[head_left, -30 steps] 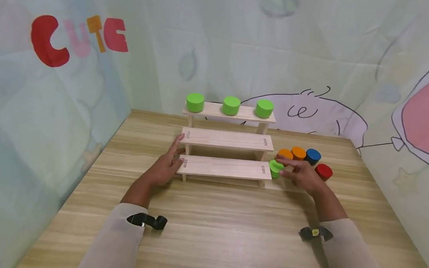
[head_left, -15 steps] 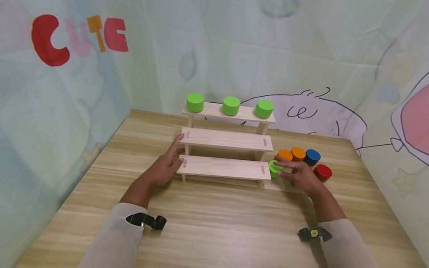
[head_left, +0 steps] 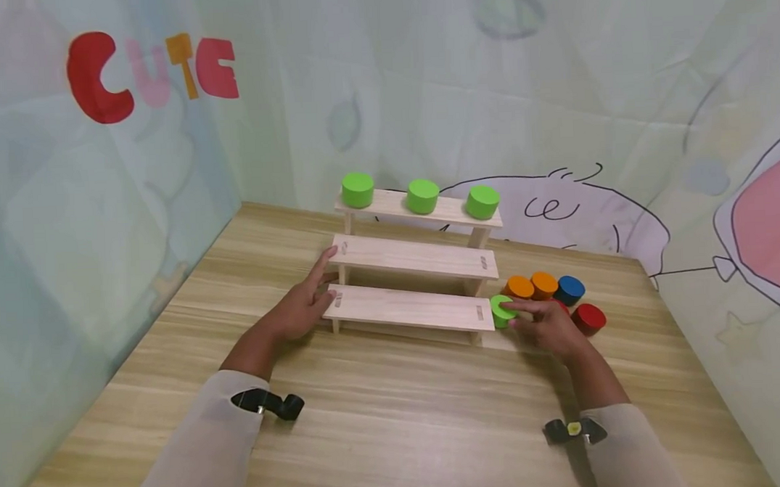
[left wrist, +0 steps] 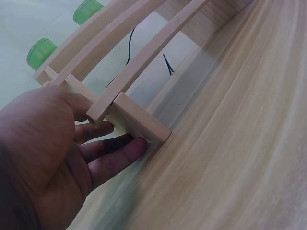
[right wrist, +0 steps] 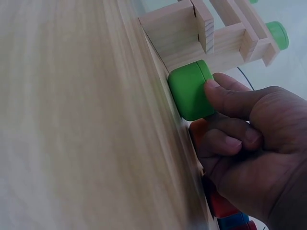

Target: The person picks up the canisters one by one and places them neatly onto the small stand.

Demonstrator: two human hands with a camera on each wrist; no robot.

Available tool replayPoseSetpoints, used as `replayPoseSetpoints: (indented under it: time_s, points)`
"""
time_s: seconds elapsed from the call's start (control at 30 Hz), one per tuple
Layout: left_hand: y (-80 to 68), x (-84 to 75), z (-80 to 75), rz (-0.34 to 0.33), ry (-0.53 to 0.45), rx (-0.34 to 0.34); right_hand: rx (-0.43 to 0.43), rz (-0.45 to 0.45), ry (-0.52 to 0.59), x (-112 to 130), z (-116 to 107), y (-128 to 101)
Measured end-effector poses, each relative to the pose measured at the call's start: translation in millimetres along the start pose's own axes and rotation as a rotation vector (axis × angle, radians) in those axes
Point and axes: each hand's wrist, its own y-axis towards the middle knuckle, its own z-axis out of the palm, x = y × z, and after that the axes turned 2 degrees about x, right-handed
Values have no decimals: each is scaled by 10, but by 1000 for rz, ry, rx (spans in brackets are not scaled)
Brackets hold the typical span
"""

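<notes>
A three-step wooden shelf (head_left: 412, 308) stands at the back of the table, with three green cylinders (head_left: 423, 196) on its top step. My left hand (head_left: 304, 305) lies flat against the shelf's left end, its straight fingers (left wrist: 120, 148) touching the foot of the shelf (left wrist: 139, 122). Another green cylinder (head_left: 500, 311) stands on the table at the right end of the bottom step. My right hand (head_left: 544, 324) holds this cylinder (right wrist: 189, 93), one fingertip (right wrist: 213, 88) on its top edge and the other fingers curled beside it.
Two orange cylinders (head_left: 519, 287), a blue one (head_left: 570, 290) and a red one (head_left: 589, 318) stand grouped just behind and right of my right hand. Fabric walls close in the table (head_left: 397, 417) at the left, back and right.
My right hand has settled a little lower and closer onto the green cylinder beside the bottom step. The left hand stays at the shelf's left end.
</notes>
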Motion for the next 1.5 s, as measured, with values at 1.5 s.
replayPoseSetpoints:
  time_s: [1.5]
  points:
    - [9, -29, 13, -13, 11, -10, -271, 114, -68, 570, 166, -228]
